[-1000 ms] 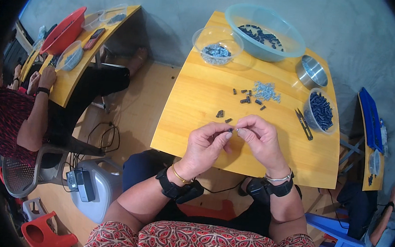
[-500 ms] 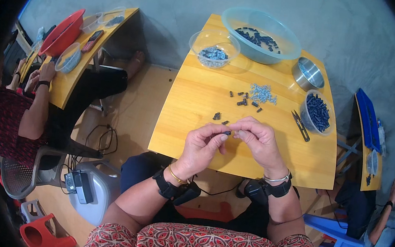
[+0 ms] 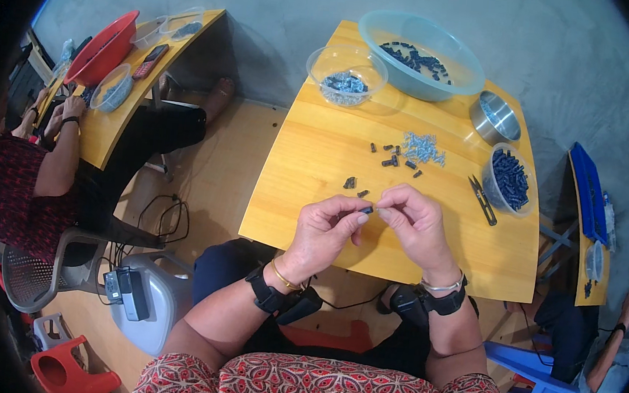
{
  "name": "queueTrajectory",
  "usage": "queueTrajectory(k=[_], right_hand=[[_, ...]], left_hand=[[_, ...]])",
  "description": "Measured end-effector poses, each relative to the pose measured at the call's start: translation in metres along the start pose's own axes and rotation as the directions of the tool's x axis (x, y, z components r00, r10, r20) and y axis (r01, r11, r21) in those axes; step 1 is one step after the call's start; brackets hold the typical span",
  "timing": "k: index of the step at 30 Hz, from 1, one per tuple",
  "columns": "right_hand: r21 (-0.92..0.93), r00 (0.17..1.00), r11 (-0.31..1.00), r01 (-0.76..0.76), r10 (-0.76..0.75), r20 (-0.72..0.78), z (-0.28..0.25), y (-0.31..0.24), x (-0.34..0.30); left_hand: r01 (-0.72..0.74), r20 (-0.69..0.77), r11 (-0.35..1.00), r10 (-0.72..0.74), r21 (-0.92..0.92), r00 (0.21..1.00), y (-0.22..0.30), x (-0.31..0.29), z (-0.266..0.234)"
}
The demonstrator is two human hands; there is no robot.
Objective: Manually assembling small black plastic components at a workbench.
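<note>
Over the near part of the wooden table (image 3: 284,209), my left hand (image 3: 326,231) pinches a small dark plastic piece (image 3: 366,209) between thumb and fingers. Close to its right end, my right hand (image 3: 416,223) is closed in a pinch; what sits between those fingertips is too small to make out. A few loose dark pieces (image 3: 349,183) lie just beyond my left fingers. Farther off, several more dark pieces (image 3: 390,161) rest beside a loose pile of small silvery parts (image 3: 423,149).
Thread snips (image 3: 482,201) lie beside a clear tub of dark pieces (image 3: 509,181) at right. Behind stand a steel bowl (image 3: 495,119), a large pale-blue basin (image 3: 452,89) and a clear bowl (image 3: 346,73). Other people work at left and right; a red basin (image 3: 104,51) stands at left.
My right fingertips have drawn slightly away from the dark piece, leaving a small gap. My left hand keeps its pinch. The whole view has shifted slightly.
</note>
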State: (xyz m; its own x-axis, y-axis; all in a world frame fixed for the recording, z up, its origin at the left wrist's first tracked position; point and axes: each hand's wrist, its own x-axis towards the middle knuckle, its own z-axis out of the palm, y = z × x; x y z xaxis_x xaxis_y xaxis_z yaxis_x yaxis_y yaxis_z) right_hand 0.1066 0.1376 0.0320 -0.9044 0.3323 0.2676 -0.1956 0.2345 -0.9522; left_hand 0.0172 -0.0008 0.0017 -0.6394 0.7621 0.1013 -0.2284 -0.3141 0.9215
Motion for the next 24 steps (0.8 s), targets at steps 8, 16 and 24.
queueTrajectory(k=[8,16,24], right_hand=[[-0.286,0.988,0.946,0.151,-0.156,0.007,0.005,-0.011,0.002],[-0.34,0.979,0.919,0.201,-0.199,0.042,0.008,-0.015,0.0],[-0.403,0.98,0.903,0.151,-0.189,-0.056,0.011,-0.019,0.0]], left_hand=[[-0.034,-0.015,0.998,0.035,0.051,0.999,-0.003,-0.001,0.0],[-0.011,0.022,0.996,0.009,0.091,1.0,-0.001,0.0,-0.001],[0.021,0.011,0.999,-0.021,-0.031,1.0,-0.002,0.001,-0.007]])
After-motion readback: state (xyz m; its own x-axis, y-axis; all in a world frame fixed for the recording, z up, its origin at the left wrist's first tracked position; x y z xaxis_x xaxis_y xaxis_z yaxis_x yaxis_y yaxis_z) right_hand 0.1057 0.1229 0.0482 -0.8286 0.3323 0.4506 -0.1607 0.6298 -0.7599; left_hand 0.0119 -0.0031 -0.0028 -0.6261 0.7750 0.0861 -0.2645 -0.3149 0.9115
